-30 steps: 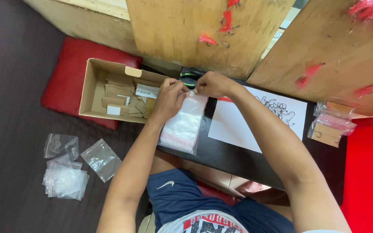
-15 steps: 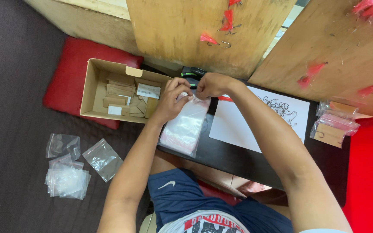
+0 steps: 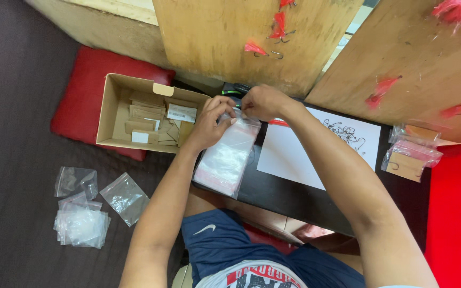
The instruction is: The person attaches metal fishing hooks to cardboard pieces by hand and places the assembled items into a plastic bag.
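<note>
The head camera looked down on a dark floor (image 3: pixel 12 160) and leaning plywood boards (image 3: pixel 252 37) stuck with red feathered hooks (image 3: pixel 255 48). A red cushion (image 3: pixel 81 96) bore an open cardboard box (image 3: pixel 114 101) of small brown packets, and beside it a low black table (image 3: pixel 294 192) carried a white sheet (image 3: pixel 294 154) with a heap of bare hooks at its far corner. Filled clear bags (image 3: pixel 412 152) sat at the table's right end; empty clear bags (image 3: pixel 81 213) lay scattered on the floor. At the table's left edge lay a stack of clear plastic bags (image 3: pixel 225 157), likely light, limp and slippery, best pinched at the top rim. The left hand (image 3: pixel 209 125) was curled, thumb and fingers pinched shut on the stack's upper left corner. The right hand (image 3: pixel 262 101) was closed too, fingertips pinching the same top edge from the other side; whether it held a hook could not be told.
</note>
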